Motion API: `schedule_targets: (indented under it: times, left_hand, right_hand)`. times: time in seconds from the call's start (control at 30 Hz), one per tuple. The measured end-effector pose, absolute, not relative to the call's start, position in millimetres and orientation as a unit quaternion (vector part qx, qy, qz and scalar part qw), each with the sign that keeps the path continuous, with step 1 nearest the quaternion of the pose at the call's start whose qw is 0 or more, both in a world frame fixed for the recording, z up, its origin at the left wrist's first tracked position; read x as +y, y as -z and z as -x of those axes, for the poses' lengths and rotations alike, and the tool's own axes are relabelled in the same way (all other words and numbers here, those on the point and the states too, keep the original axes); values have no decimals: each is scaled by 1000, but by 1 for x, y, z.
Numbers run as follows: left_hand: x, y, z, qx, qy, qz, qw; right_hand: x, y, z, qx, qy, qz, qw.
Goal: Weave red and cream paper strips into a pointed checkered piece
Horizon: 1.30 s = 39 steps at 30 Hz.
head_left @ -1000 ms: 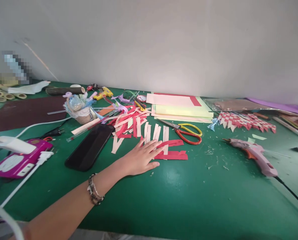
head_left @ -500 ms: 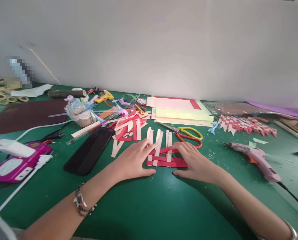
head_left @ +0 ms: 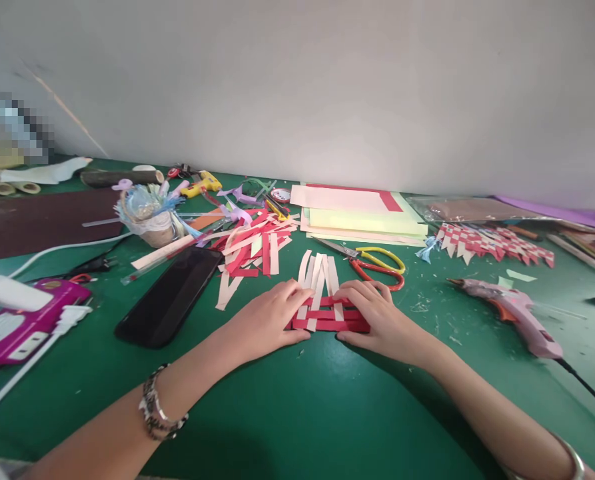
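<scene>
Between my hands, a small weave of red and pale pink paper strips [head_left: 331, 325] lies on the green tabletop. The pale strips [head_left: 318, 277] point away from me, their far ends loose and leaning, while red strips cross them near my side. My left hand [head_left: 270, 312] holds the weave's left side, its fingertips on the topmost red strip and its thumb at the near edge. My right hand [head_left: 380, 317] grips the right side the same way, its fingers covering the strip ends. Just beyond it rest scissors [head_left: 377, 267] with yellow and red handles.
Loose paper strips [head_left: 257, 243] are heaped behind my left hand, beside a black phone [head_left: 172, 297]. Paper sheets [head_left: 362, 227] lie at the back. A pink glue gun [head_left: 517, 310] and a checkered woven piece [head_left: 492, 243] are at right; a magenta power block [head_left: 32, 320] is at left.
The upper red strip has come down closer to the other red strips. The pale strips' far ends have shifted together. Both thumbs now sit closer in against the near edge.
</scene>
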<state>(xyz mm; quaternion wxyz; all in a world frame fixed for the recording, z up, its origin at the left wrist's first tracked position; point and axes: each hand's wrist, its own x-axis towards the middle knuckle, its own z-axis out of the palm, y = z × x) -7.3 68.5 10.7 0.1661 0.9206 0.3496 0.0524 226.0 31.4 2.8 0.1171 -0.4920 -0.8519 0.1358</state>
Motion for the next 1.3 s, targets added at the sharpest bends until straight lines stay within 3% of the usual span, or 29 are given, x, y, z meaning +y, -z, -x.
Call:
schedule_targets:
  times: [0.57, 0.8, 0.93, 1.13, 1.3]
  left_hand:
    - [86, -18, 23, 372, 17, -924, 81]
    - [91, -8, 26, 428, 37, -903, -25]
    - [92, -13, 27, 444, -17, -893, -79]
    - [74, -15, 9, 304, -110, -943, 75]
    - [64, 5, 2, 281, -49, -953, 101]
  right_hand:
    - [31, -6, -232, -837, -179, 508, 98]
    - [31, -5, -233, -832, -184, 513, 98]
    - [31, -8, -234, -821, -220, 513, 123]
    - [32, -7, -235, -823, -225, 502, 140]
    - [33, -3, -235, -834, -205, 495, 130]
